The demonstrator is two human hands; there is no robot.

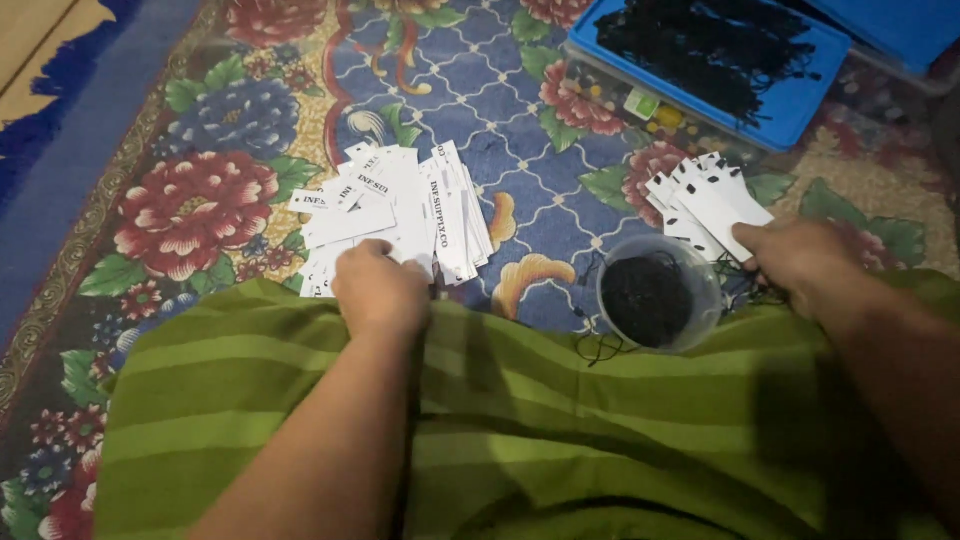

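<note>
1. Head view, left side. We see the left hand (380, 290) resting knuckles-up on the near edge of a loose heap of white paper tags (395, 210). The tags are narrow rectangles with black print, fanned and overlapping on the carpet. The fingers are curled down onto the nearest tags, but we cannot tell whether they pinch one.

2. Head view, right side. The right hand (800, 262) lies on the near end of a second, smaller fan of white tags (705, 200); these show small dark holes at their far ends. The fingers are folded over the lowest tags, their tips hidden, so the grip cannot be judged.

3. Between the hands. A round clear plastic cup (660, 293) stands at the edge of the green cloth, nearer the right hand, holding a dark mass of black strings (647, 300). A few loose strings trail from it onto the cloth.

4. Far right. A blue tray (800, 110) holds a larger tangle of black cords (710, 45). It sits on a clear plastic box (640, 110) with small coloured stickers on its side, and another blue lid shows at the corner.

5. Surface. Everything lies on a floor carpet (520, 160) patterned with red and blue flowers, green leaves and a blue lattice field. A striped green cloth (560, 420) covers our lap in the foreground. The scene is dimly lit, and a blue-edged mat (60, 90) shows at upper left.
</note>
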